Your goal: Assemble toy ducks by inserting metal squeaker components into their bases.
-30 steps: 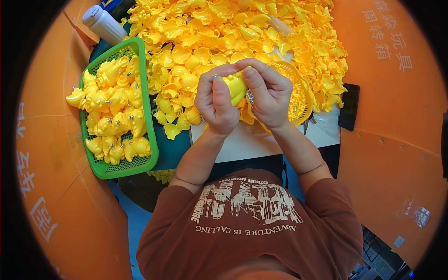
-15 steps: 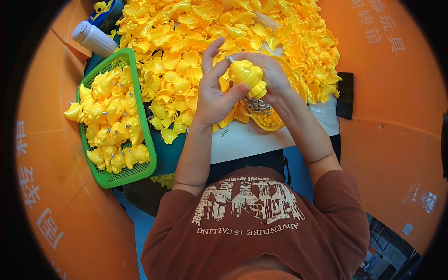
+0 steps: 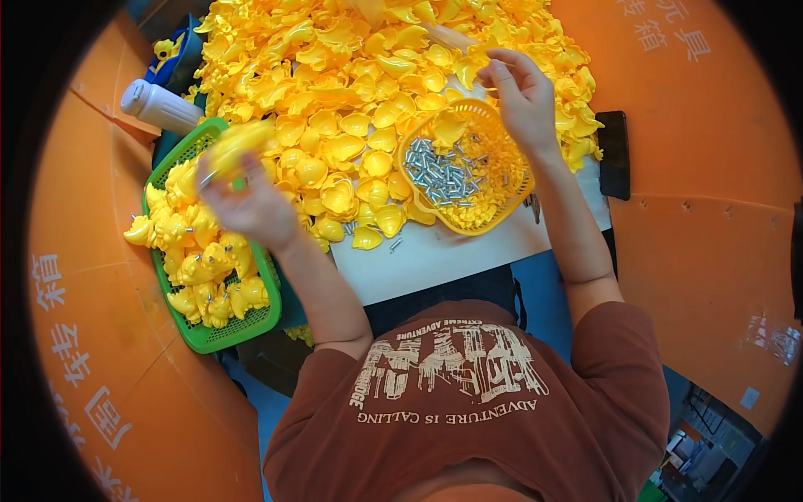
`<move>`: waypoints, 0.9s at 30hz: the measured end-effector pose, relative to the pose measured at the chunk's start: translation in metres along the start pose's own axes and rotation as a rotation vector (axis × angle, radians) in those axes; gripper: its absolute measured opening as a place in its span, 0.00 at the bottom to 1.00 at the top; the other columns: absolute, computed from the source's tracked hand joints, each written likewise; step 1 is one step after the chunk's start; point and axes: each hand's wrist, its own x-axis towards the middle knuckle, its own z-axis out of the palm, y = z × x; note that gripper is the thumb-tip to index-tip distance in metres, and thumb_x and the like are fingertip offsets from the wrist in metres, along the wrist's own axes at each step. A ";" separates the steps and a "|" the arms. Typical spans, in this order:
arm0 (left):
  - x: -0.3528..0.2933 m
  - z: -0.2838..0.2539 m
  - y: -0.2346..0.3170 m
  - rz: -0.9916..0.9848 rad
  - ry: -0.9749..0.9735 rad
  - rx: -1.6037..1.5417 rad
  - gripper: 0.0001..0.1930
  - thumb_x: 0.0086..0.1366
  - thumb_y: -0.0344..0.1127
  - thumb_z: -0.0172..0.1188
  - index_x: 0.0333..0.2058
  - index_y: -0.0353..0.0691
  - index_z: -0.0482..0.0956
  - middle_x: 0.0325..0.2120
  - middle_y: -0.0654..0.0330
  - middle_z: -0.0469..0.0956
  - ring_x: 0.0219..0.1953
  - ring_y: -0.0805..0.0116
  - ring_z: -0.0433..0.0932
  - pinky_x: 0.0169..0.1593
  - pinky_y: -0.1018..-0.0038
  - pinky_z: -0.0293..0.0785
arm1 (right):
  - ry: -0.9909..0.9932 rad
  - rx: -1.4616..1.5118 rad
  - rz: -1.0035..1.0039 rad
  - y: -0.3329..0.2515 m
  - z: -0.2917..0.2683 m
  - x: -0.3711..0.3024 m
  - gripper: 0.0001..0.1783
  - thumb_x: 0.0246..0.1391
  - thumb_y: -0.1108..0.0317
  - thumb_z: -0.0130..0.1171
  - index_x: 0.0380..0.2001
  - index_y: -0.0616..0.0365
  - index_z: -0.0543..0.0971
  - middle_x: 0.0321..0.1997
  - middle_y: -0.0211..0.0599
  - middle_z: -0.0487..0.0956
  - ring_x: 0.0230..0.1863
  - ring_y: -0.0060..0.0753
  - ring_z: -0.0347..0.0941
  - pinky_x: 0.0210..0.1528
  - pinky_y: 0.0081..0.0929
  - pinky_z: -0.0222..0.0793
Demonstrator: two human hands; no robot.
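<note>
While left fingers (image 3: pixel 219 192) grasp a yellow figure (image 3: pixel 238 149) near the basket rim (image 3: pixel 272 293), loose right fingers (image 3: pixel 507 81) hover beyond bare tabletop (image 3: pixel 418 269).

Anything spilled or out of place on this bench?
Yes, minor: a few loose metal pins lie on the white sheet, outside the yellow basket holding many more like them. Also, one yellow figure pokes out over the green basket's left rim.
</note>
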 end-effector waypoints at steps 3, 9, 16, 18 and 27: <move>0.040 -0.031 0.014 0.033 0.282 0.146 0.23 0.57 0.29 0.60 0.49 0.28 0.63 0.44 0.48 0.68 0.52 0.55 0.65 0.62 0.60 0.51 | -0.045 -0.185 0.044 0.019 -0.015 0.010 0.11 0.56 0.68 0.54 0.40 0.62 0.76 0.35 0.34 0.78 0.37 0.20 0.74 0.42 0.19 0.69; 0.035 -0.031 0.013 0.473 0.360 0.821 0.36 0.54 0.31 0.62 0.56 0.22 0.52 0.54 0.41 0.59 0.58 0.51 0.58 0.62 0.62 0.51 | -0.487 -0.534 -0.289 0.014 0.001 0.008 0.09 0.48 0.68 0.60 0.34 0.59 0.79 0.35 0.35 0.79 0.39 0.31 0.75 0.43 0.25 0.69; -0.050 0.043 -0.016 0.044 -0.636 0.222 0.23 0.56 0.27 0.61 0.51 0.32 0.67 0.50 0.53 0.68 0.51 0.61 0.69 0.53 0.68 0.65 | -0.424 -0.740 -0.621 0.016 0.004 0.002 0.10 0.44 0.69 0.63 0.32 0.59 0.78 0.32 0.38 0.78 0.35 0.33 0.75 0.39 0.26 0.70; -0.065 0.054 -0.004 -0.184 -0.721 0.090 0.24 0.56 0.27 0.61 0.52 0.32 0.66 0.49 0.53 0.69 0.49 0.62 0.71 0.49 0.71 0.68 | -0.350 -0.573 -0.353 -0.003 0.004 -0.004 0.10 0.44 0.70 0.64 0.32 0.59 0.78 0.31 0.38 0.78 0.29 0.29 0.74 0.34 0.22 0.70; -0.059 0.040 -0.015 -0.854 -0.647 -0.201 0.17 0.62 0.26 0.51 0.50 0.30 0.66 0.31 0.55 0.76 0.24 0.72 0.78 0.23 0.84 0.69 | -0.572 -0.387 -0.019 -0.017 0.008 0.002 0.09 0.45 0.72 0.62 0.31 0.63 0.79 0.25 0.37 0.79 0.28 0.24 0.75 0.31 0.21 0.70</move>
